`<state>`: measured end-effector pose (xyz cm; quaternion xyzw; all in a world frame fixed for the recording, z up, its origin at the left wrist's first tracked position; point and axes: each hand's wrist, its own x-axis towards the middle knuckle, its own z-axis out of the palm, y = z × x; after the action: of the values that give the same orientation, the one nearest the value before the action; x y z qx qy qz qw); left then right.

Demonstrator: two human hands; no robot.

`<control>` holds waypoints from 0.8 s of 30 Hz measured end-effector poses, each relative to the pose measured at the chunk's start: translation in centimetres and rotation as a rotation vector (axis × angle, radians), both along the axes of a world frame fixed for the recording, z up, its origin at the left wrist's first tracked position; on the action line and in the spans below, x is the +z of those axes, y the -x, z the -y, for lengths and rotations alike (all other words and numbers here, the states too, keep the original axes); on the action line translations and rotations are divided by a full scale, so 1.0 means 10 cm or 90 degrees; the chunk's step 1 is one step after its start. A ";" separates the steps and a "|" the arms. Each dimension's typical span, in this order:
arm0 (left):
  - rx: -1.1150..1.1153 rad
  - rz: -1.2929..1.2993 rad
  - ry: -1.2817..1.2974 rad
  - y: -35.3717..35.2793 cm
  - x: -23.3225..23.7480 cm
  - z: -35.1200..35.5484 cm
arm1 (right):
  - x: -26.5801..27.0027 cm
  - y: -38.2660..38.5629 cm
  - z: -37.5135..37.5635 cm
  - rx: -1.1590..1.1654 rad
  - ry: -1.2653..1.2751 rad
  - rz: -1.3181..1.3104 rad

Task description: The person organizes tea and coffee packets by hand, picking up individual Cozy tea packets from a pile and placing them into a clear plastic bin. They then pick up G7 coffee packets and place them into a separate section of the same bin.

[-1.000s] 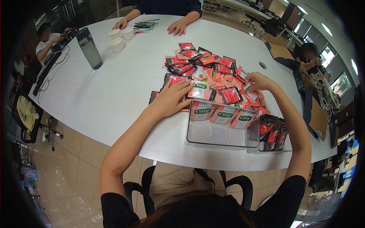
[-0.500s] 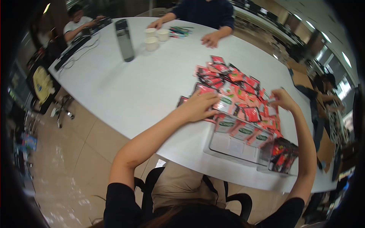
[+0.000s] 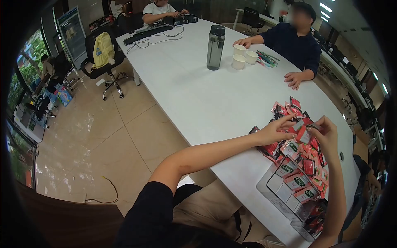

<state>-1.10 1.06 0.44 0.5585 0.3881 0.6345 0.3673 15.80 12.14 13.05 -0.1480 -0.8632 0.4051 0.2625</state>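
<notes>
Over the far part of a sachet pile (image 3: 308, 165), my right hand (image 3: 328, 134) pinches a red sachet (image 3: 304, 135) between thumb and fingers. My left hand (image 3: 273, 131) comes in from the left with thumb and fingers spread, its fingertips right beside that sachet. The loose sachets are red, pink and black, some printed with a green "Cozy" label. Just nearer to me sits a clear plastic organizer box (image 3: 271, 190), in which a row of Cozy sachets (image 3: 297, 180) stands upright. Dark red sachets (image 3: 316, 219) fill its right compartment, partly behind my right forearm.
Farther along the white table (image 3: 178, 82) are a grey bottle (image 3: 215, 47), paper cups (image 3: 239, 62) and several pens (image 3: 268, 59). A person in dark blue (image 3: 291, 45) rests both hands at the far edge. Another person (image 3: 159, 12) handles a black box (image 3: 180, 19).
The camera view has swung left. My left hand has lifted from the near-left side of the pile toward my right hand, and my right hand now has a red sachet up over the pile.
</notes>
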 end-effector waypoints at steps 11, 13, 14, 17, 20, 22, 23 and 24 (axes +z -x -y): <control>-0.065 0.217 0.115 -0.03 0.15 0.10 | -0.30 0.37 0.04 -0.041 0.033 -0.025; -0.084 0.241 0.127 -0.05 0.19 0.14 | -0.35 0.38 0.04 -0.043 0.021 -0.034; -0.093 0.252 0.134 -0.06 0.20 0.15 | -0.37 0.38 0.04 -0.045 0.015 -0.039; -0.122 0.305 0.132 -0.05 0.09 0.07 | -0.38 0.39 0.09 -0.072 -0.050 -0.012; -0.066 0.352 0.151 -0.07 0.09 0.06 | -0.32 0.37 0.16 -0.105 -0.190 0.009; -0.055 0.323 0.141 -0.04 0.08 0.04 | -0.29 0.35 0.18 -0.122 -0.286 -0.008; -0.049 0.308 0.136 -0.03 0.07 0.04 | -0.27 0.34 0.19 -0.131 -0.334 -0.018; -0.035 0.308 0.132 -0.04 0.08 0.05 | -0.25 0.32 0.20 -0.131 -0.321 -0.024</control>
<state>-0.74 0.58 1.27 0.3604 0.3366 0.6963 0.5215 12.61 10.14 10.51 -0.1573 -0.9121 0.1515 0.3468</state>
